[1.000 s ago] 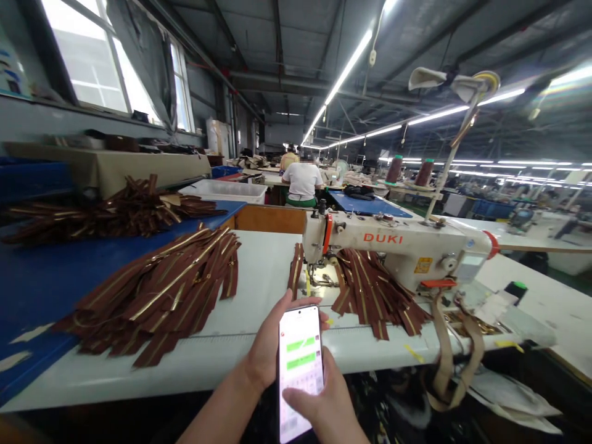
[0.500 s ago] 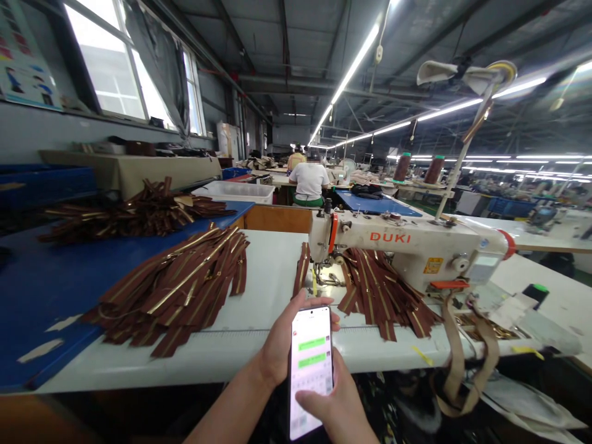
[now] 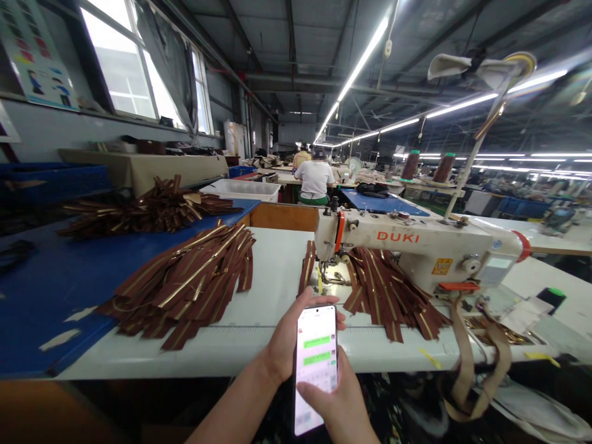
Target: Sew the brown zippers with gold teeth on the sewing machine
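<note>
Left hand (image 3: 290,338): grip closed around the smartphone (image 3: 316,370), fingers behind its back.
Right hand (image 3: 329,404): fingers across the lower screen; contact cannot be told.
Left pile (image 3: 185,283): brown zipper strips with gold teeth, on the counter (image 3: 272,265).
Right pile (image 3: 393,296): same strips, beneath the arm of the DUKI sewing machine (image 3: 416,243).
Rear pile (image 3: 157,213): on the blue board (image 3: 46,296).
Status: neither hand holds a strip; how many strips are finished cannot be told.

A tilted smartphone (image 3: 316,370) shows green chat bubbles on its screen.
</note>
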{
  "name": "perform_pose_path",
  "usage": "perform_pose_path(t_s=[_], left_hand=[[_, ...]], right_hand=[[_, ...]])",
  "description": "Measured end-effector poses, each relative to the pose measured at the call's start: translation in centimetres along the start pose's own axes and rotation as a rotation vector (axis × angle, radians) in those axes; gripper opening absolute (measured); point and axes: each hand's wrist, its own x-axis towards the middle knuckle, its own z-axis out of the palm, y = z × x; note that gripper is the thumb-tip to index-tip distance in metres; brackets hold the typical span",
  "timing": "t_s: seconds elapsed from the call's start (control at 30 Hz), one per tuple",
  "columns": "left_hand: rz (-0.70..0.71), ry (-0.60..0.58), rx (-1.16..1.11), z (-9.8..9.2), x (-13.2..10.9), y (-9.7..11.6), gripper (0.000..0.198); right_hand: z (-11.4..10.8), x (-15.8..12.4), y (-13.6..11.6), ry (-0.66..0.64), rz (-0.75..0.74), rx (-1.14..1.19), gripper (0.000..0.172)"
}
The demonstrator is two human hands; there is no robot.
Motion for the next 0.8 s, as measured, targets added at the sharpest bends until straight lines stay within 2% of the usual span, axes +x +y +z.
perform_pose_path(t_s=[0.2, 0.43, 0.8], left_hand=[[-0.04, -0.01, -0.071, -0.4, -0.1, 0.5, 0.044], [-0.047, -0.002, -0.092, -0.9, -0.1, 1.1, 0.045], [-0.058, 0.019, -0.104, -1.5, 0.0, 1.2, 0.048]], right_hand=[[-1.3, 0.1, 0.8, -0.179, 0.053, 0.142, 0.042], [-3.2, 0.4, 1.0, -0.406, 0.117, 0.302, 0.037], [-3.7, 0.6, 1.5, -0.437, 0.146, 0.307, 0.041]])
